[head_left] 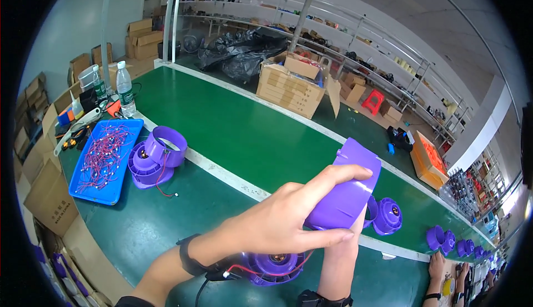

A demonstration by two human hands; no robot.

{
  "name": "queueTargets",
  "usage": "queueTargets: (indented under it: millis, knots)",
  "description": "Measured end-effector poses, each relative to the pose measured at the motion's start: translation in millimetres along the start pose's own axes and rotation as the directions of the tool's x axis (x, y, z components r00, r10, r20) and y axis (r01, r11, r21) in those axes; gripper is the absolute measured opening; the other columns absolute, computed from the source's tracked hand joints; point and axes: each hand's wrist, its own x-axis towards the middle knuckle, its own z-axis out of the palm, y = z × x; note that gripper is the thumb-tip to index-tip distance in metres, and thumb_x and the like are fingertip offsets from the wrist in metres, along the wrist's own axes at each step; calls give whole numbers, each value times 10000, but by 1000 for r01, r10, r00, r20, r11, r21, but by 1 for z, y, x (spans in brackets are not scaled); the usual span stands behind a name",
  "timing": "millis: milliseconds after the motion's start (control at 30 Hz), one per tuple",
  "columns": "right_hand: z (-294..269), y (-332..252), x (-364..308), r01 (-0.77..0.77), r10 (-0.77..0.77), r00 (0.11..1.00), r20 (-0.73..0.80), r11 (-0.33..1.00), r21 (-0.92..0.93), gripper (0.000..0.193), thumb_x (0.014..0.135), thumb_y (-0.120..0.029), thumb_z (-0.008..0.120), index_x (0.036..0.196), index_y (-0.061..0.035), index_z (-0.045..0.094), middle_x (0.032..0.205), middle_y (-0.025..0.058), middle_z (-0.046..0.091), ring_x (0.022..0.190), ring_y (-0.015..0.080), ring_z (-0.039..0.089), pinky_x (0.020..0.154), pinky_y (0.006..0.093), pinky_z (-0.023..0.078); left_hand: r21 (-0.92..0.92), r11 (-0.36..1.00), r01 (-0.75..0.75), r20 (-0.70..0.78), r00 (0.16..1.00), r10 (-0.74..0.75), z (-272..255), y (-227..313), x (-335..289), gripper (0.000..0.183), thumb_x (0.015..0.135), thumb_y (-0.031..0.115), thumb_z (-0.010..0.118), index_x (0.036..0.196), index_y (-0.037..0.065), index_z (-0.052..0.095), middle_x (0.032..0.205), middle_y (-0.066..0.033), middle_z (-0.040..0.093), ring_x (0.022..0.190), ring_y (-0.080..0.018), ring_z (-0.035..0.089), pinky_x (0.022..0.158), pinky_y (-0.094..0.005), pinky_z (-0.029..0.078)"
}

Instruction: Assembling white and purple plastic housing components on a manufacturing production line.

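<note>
In front of me, my left hand is closed around a curved purple plastic shell, fingers over its upper side and thumb along its lower edge. Behind that shell my right hand rises from below; its fingers are hidden. Under my hands, partly covered by my left forearm, lies a round purple fan housing with a red wire ending in a small white connector. To the left, on the bench, stands another purple fan assembly, a ring above a vented round base, with its own wire hanging down.
A blue tray of red wires with white connectors is at the left, near two plastic bottles. A green conveyor belt carries purple fan parts. Beyond it stands a cardboard box. Another person's hands are at lower right.
</note>
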Motion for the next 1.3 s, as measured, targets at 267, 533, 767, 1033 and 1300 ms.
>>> queueTargets:
  millis: [267, 533, 767, 1033, 1300]
  knots:
    - [21, -4, -4, 55, -93, 973, -213, 982, -179, 459, 974, -287, 511, 1335, -3, 515, 1195, 166, 647, 1062, 287, 663, 930, 433, 543, 59, 998, 22, -84, 996, -17, -11, 0, 0, 779, 793, 193, 830, 1443, 43, 428, 1313, -188, 615, 1122, -288, 671, 924, -371, 550]
    - [22, -13, -4, 146, -166, 985, 35, 725, -673, 578, 946, -175, 662, 1426, 1, 393, 1118, 160, 620, 954, 210, 631, 812, 361, 555, 82, 886, 456, -139, 886, -443, -69, -49, -3, 564, 908, 216, 700, 1393, 53, 466, 850, -93, 706, 594, -103, 647, 463, -229, 476]
    - [2, -16, -6, 100, 118, 990, 76, -210, -973, 496, 898, -268, 672, 1318, -17, 590, 1210, 225, 654, 1055, 347, 679, 862, 427, 549, -284, 608, 742, -131, 598, -791, -100, -177, -37, 559, 919, 305, 686, 1352, 9, 493, 867, -76, 685, 672, -118, 661, 529, -221, 522]
    - [-33, 15, 10, 75, 515, 848, -121, -345, -936, 417, 793, -224, 700, 1180, -68, 713, 998, 181, 746, 943, 338, 717, 843, 399, 561, -437, 520, 733, -374, 378, -847, -118, -217, -73, 814, 906, 322, 736, 1466, -67, 290, 1115, -212, 626, 903, -291, 714, 796, -388, 628]
    - [-56, 20, 15, 141, 607, 794, -15, -208, -968, 343, 754, -65, 652, 1075, -73, 775, 834, 135, 747, 747, 197, 701, 681, 340, 534, 142, 384, 912, -439, 406, -802, -114, -229, -72, 837, 827, 358, 711, 1452, -92, 384, 829, -162, 698, 609, -204, 664, 494, -326, 529]
